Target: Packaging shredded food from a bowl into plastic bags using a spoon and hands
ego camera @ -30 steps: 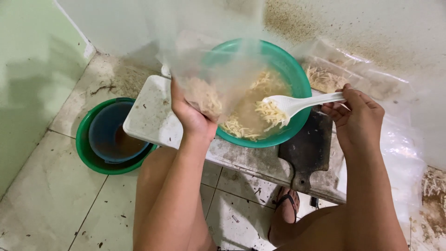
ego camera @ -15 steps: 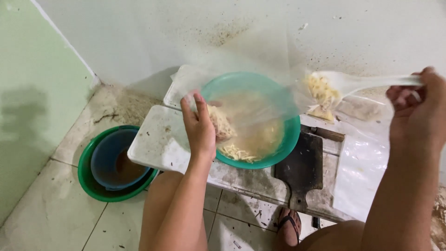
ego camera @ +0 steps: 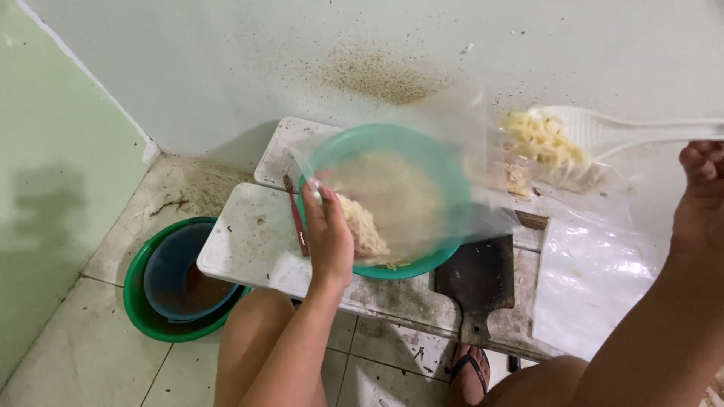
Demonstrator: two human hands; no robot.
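The left hand [ego camera: 329,240] is closed on the mouth of a clear plastic bag [ego camera: 422,188], held open over the green bowl [ego camera: 422,260] at the low tabletop's [ego camera: 249,245] front edge. The right hand [ego camera: 697,192] grips a white spoon [ego camera: 596,132] loaded with shredded food [ego camera: 539,139] just above the bag. The bag looks thin, limp and slippery, best pinched at its rim; the shreds seem light, loose and spill-prone.

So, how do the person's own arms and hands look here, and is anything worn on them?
Both arms are bare along their whole visible length: no sleeves show. The left hand has no glove, ring or watch that can be seen. The right hand is cut off by the picture edge; the part that shows is also bare, with no glove. No bracelet or other marking is visible on either forearm.
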